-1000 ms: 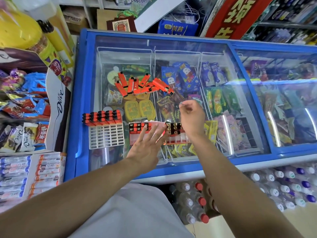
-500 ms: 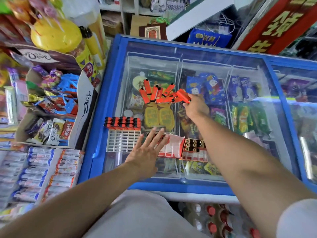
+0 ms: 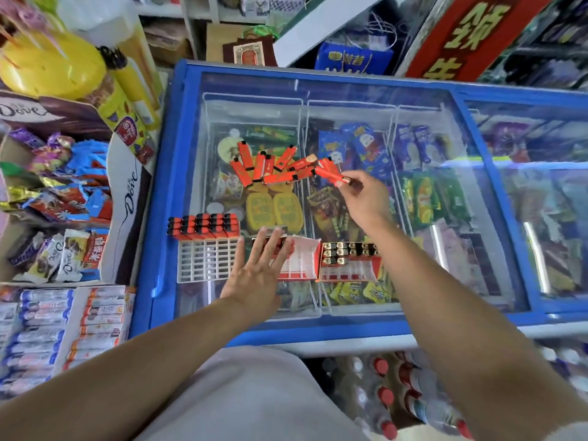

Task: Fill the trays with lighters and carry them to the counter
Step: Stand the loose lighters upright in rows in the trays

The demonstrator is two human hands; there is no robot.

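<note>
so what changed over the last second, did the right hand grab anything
Yes. The right hand went from above the right tray up to the loose lighter pile and now has a grip on a red lighter at the pile's right edge. The left hand stayed spread over the middle tray. The left tray and the rest of the pile look unchanged.

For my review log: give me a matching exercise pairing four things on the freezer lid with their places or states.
Things:
1. white grid tray
2. red middle tray
3. red tray of gold-topped lighters
4. orange lighter, apart from the pile

States:
A. pinched in the right hand
B. under the left hand
C. far rows filled with black-capped lighters
D. rightmost tray, partly filled

Pairs: 1-C, 2-B, 3-D, 4-A
</note>
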